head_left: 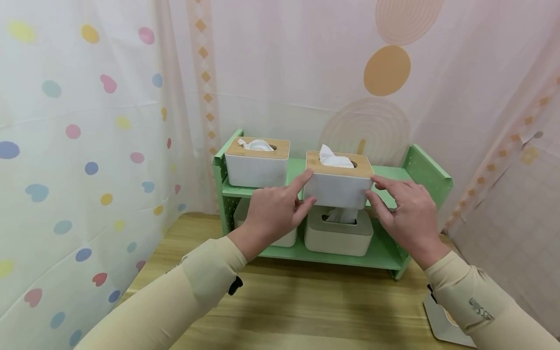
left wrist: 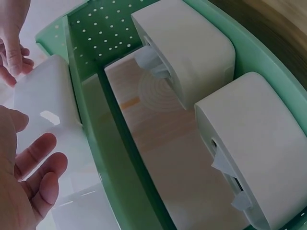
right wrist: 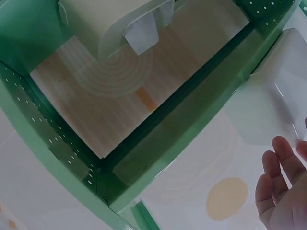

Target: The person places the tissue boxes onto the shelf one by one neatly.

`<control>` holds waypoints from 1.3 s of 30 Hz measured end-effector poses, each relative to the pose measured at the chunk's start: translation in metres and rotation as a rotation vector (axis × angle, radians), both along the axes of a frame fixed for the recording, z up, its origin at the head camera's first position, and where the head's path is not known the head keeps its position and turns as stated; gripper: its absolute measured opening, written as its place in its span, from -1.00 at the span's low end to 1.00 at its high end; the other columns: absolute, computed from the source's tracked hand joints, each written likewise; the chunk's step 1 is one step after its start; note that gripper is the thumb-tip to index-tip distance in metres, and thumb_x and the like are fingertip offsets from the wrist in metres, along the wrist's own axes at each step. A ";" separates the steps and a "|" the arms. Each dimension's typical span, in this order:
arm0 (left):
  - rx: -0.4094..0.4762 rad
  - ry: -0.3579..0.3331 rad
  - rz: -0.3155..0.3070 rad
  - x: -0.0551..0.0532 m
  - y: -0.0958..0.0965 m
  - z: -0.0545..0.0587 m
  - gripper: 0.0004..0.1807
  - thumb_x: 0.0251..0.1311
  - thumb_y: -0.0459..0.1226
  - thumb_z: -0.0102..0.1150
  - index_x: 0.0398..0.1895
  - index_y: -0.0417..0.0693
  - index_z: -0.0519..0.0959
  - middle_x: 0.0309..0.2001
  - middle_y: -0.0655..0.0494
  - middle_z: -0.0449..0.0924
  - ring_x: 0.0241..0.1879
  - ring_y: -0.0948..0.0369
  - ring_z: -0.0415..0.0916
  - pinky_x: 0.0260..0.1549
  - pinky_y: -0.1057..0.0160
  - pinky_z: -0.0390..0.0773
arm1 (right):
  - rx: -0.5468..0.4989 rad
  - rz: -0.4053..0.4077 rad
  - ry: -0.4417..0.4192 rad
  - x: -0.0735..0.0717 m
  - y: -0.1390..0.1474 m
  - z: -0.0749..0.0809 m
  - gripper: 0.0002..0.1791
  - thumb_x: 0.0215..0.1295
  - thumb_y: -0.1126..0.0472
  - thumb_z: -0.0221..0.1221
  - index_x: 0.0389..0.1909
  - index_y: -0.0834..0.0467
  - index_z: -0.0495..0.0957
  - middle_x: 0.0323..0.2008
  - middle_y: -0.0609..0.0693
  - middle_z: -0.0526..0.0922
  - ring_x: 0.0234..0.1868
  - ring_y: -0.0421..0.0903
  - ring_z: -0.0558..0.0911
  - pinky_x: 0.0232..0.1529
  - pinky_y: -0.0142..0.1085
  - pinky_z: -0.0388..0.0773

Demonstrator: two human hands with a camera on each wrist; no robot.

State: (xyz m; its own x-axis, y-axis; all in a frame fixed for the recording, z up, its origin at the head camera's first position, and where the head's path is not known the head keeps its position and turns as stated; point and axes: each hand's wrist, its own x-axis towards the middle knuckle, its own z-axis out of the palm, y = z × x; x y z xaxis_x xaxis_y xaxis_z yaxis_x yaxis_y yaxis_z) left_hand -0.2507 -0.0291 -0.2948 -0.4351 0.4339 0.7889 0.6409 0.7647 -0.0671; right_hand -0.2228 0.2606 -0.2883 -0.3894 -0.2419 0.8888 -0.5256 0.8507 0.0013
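A white tissue box (head_left: 337,189) with a wooden lid and a tissue (head_left: 334,158) poking out stands at the front of the upper shelf, its front overlapping the shelf edge. My left hand (head_left: 273,214) is at its left side, index fingertip by the top corner and thumb lower down. On the opposite side, my right hand (head_left: 409,214) has index finger and thumb at the right edge. The left wrist view shows the box (left wrist: 43,93) from below, with the left hand's fingers (left wrist: 50,189) loosely bent beside it. Relaxed right fingers (right wrist: 283,163) lie at the box's edge in the right wrist view.
The green two-tier shelf (head_left: 332,260) stands on a wooden table (head_left: 280,311). Another wooden-lidded tissue box (head_left: 258,170) is upper left. Below are two pale tissue boxes, one (head_left: 337,240) under the handled box. A white-edged object (head_left: 444,323) lies lower right. Curtains (head_left: 280,63) hang behind.
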 end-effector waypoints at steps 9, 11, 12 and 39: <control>-0.061 -0.095 0.074 -0.001 0.004 0.001 -0.29 0.47 0.02 0.30 0.60 0.05 0.39 -0.75 0.24 0.45 -0.82 0.27 0.19 -0.75 0.34 0.00 | -0.003 -0.027 -0.166 0.001 0.003 -0.001 -0.38 0.30 0.15 0.50 0.39 0.05 0.63 -0.10 0.17 0.83 -0.12 0.20 0.71 -0.15 0.15 0.58; -0.068 -0.125 0.081 0.000 0.003 0.002 -0.28 0.49 0.02 0.28 0.62 0.05 0.36 -0.76 0.25 0.40 -0.82 0.27 0.18 -0.75 0.34 0.01 | 0.003 -0.027 -0.185 0.001 0.003 -0.001 -0.35 0.30 0.15 0.50 0.41 0.04 0.61 -0.09 0.17 0.83 -0.09 0.20 0.71 -0.18 0.14 0.60; -0.070 -0.135 0.086 -0.001 0.003 0.002 -0.27 0.49 0.02 0.28 0.62 0.05 0.35 -0.77 0.24 0.37 -0.82 0.27 0.17 -0.75 0.34 0.01 | 0.007 -0.025 -0.190 0.001 0.003 -0.002 -0.34 0.30 0.15 0.50 0.42 0.04 0.60 -0.09 0.17 0.82 -0.09 0.20 0.71 -0.20 0.13 0.60; -0.115 -0.237 0.146 -0.003 0.002 0.006 -0.19 0.50 0.08 0.25 0.70 0.11 0.22 -0.80 0.19 0.26 -0.80 0.25 0.10 -0.75 0.32 0.03 | 0.039 -0.016 -0.224 -0.003 0.000 0.002 -0.29 0.29 0.16 0.51 0.46 0.08 0.54 -0.12 0.24 0.82 -0.13 0.28 0.73 -0.09 0.17 0.61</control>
